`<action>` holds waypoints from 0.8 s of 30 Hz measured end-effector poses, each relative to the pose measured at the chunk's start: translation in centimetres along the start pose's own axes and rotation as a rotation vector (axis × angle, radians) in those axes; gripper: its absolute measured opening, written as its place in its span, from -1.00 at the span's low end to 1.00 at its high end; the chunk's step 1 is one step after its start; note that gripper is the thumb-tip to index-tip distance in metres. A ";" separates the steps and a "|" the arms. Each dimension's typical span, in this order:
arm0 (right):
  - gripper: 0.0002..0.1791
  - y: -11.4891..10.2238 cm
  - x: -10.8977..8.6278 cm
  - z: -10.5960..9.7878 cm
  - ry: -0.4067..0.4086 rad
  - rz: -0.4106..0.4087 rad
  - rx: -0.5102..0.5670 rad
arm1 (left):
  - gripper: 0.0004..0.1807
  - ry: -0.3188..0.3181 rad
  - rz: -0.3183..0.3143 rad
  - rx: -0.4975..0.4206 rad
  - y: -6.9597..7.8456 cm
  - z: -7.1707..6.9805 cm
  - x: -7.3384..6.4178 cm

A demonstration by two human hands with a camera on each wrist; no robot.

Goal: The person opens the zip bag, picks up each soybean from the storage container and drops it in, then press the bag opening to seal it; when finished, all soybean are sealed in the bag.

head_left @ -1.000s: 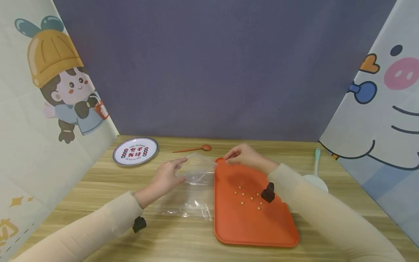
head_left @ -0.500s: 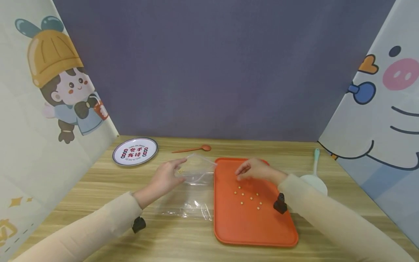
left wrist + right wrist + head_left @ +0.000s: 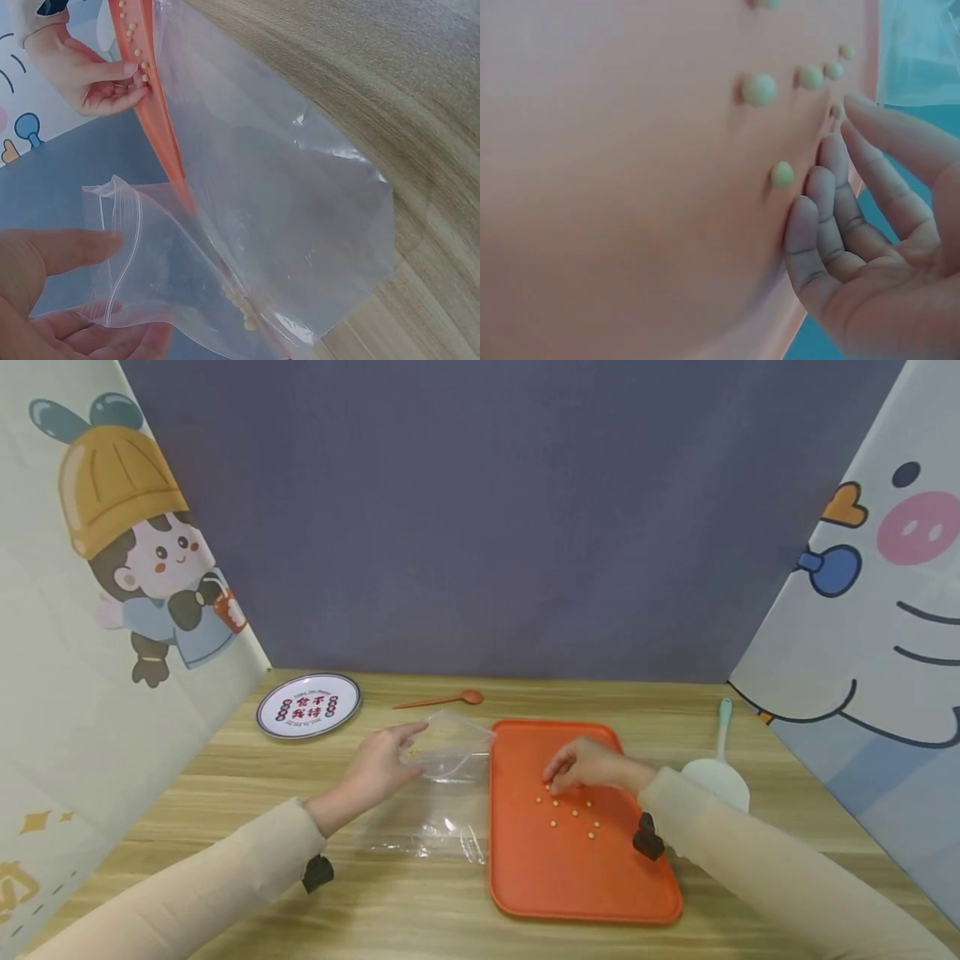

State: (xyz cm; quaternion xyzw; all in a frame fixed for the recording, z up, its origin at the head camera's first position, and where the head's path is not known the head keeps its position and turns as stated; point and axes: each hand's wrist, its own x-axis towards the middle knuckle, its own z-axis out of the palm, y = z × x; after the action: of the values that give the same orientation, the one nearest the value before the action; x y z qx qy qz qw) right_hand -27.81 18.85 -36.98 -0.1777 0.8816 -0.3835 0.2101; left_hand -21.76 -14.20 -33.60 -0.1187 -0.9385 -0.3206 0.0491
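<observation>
A clear zip-lock bag (image 3: 450,814) lies on the wooden table, its raised mouth held apart between the thumb and fingers of my left hand (image 3: 375,770). Inside it, several pale soybeans (image 3: 244,307) gather along a fold in the left wrist view. To the right, more soybeans are scattered on an orange tray (image 3: 585,889). My right hand (image 3: 588,767) is low over the tray's middle, thumb and forefinger tips slightly apart beside one soybean (image 3: 837,112). The other fingers are bent near the tray surface. Another soybean (image 3: 782,174) sits close to them.
At the back left stands a white plate (image 3: 309,706) with red lettering. An orange spoon (image 3: 442,700) lies behind the bag. Right of the tray is a white, green-handled ladle-like utensil (image 3: 718,781), partly behind the right sleeve. A grey panel (image 3: 480,527) closes the back.
My right hand has moved from the tray's far left corner, near the bag mouth, toward me and down to the soybeans. My left hand and the bag stay in place.
</observation>
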 end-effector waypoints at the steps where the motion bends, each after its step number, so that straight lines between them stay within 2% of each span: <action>1: -0.75 0.0 0.0 0.0 0.002 0.001 0.006 | -0.22 0.000 0.001 -0.001 0.0 0.0 0.0; 9: -0.77 0.1 0.3 0.4 0.013 -0.014 -0.011 | -0.22 0.003 0.009 0.008 -0.1 0.0 0.1; 14: -0.81 0.3 0.4 0.5 0.029 -0.022 -0.034 | -0.23 -0.004 -0.007 0.011 -0.2 0.1 0.1; 17: -0.83 0.3 0.4 0.4 0.037 -0.007 -0.041 | -0.23 -0.012 -0.023 0.002 -0.1 0.1 0.0; 24: -0.85 -0.2 0.2 -0.3 0.030 0.041 -0.011 | -0.23 -0.010 -0.015 0.002 0.0 0.1 0.0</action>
State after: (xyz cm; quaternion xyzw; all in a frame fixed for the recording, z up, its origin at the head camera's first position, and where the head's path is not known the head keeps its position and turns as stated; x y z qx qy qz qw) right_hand -28.07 18.85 -36.69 -0.1550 0.8901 -0.3772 0.2036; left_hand -21.73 -14.19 -33.67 -0.1129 -0.9400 -0.3193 0.0422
